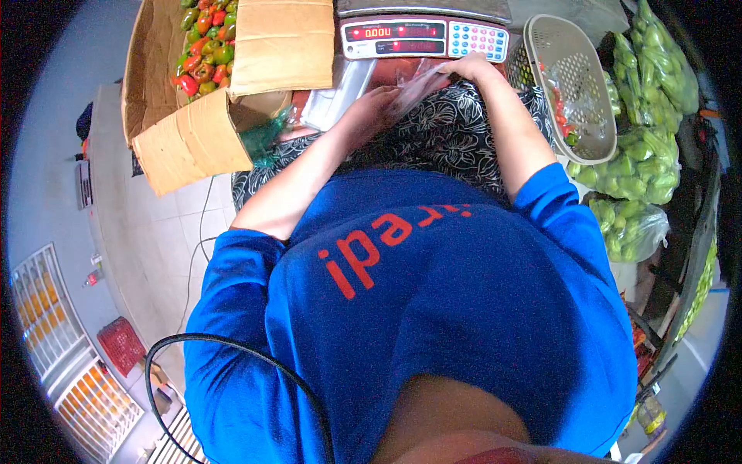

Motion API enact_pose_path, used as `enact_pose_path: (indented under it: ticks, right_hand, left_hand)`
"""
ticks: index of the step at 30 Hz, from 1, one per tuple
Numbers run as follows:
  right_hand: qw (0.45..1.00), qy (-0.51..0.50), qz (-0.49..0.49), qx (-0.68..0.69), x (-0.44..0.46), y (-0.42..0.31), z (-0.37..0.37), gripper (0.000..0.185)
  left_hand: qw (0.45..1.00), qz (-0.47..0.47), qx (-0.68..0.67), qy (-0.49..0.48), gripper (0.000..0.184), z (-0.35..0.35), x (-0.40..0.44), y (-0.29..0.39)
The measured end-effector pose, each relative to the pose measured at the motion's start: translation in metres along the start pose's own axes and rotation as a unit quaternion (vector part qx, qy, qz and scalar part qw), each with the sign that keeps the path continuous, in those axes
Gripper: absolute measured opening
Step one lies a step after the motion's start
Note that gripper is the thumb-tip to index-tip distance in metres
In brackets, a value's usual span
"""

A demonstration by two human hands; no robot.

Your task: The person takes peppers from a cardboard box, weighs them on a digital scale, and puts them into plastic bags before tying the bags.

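A thin clear plastic bag [417, 87] is stretched between my two hands in front of my lap. My right hand [473, 68] pinches its upper edge, just below the keypad of a digital scale [394, 48]. At the other end, my left hand [376, 108] is closed around the bag's lower side, its fingers partly blurred. Beside my left hand lies a stack of flat white plastic bags [338, 97]. The scale shows red digits, and part of its metal pan [425, 8] is visible behind the display.
At the left stands an open cardboard box [282, 46] of red and green peppers [207, 50], with green netting [263, 143] beside it. A beige plastic basket [591, 85] holding a few peppers is on the right. Bags of green vegetables [641, 162] lie beyond it. A black cable [232, 340] loops at lower left.
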State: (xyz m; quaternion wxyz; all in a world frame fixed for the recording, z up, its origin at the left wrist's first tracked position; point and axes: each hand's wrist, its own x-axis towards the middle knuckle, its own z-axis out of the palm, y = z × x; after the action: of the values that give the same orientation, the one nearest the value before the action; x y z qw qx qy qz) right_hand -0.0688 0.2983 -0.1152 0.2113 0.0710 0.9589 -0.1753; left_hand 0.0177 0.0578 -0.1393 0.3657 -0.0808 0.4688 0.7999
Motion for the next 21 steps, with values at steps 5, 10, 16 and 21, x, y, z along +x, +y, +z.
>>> enact_pose_path:
  ticks: [5, 10, 16, 21]
  right_hand:
    - [1.000, -0.018, 0.015, 0.005, 0.018, 0.012, 0.015, 0.072]
    - [0.996, -0.061, -0.048, -0.041, 0.015, 0.012, 0.007, 0.080]
    - [0.999, -0.048, -0.007, 0.017, 0.010, 0.012, 0.004, 0.117]
    - [0.996, 0.039, 0.073, 0.036, 0.040, 0.021, 0.033, 0.126]
  left_hand:
    - [1.000, 0.017, 0.020, -0.003, 0.033, 0.006, -0.004, 0.002]
    - [0.998, 0.036, 0.037, -0.031, 0.031, 0.005, -0.003, -0.003]
    - [0.998, 0.035, 0.028, -0.033, 0.029, 0.000, -0.008, 0.002]
    - [0.998, 0.047, 0.038, -0.005, 0.030, 0.009, -0.011, 0.006]
